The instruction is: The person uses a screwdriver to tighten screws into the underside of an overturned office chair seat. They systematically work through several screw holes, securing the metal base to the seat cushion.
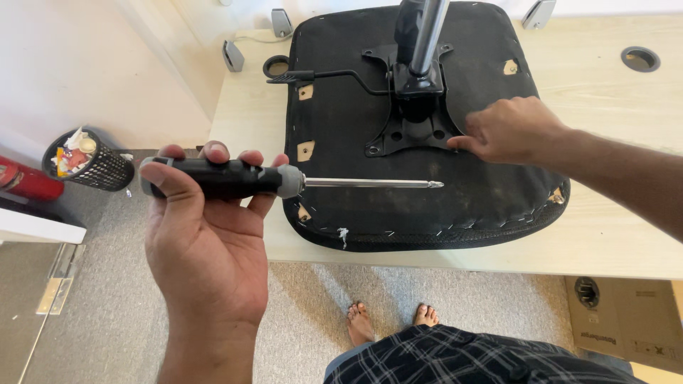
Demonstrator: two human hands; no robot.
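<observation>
black-handled screwdriver (pixel 235 179) lies level in the left hand (pixel 203 242), fingers curled around its grip, shaft tip over the upturned seat (pixel 427 206) on the desk (pixel 605 242). right hand (pixel 509 131) rests loosely curled at the metal plate (pixel 413 135), gripping nothing.

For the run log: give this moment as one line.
left hand: holds screwdriver | right hand: on mounting plate | chair seat: upturned on desk
</observation>
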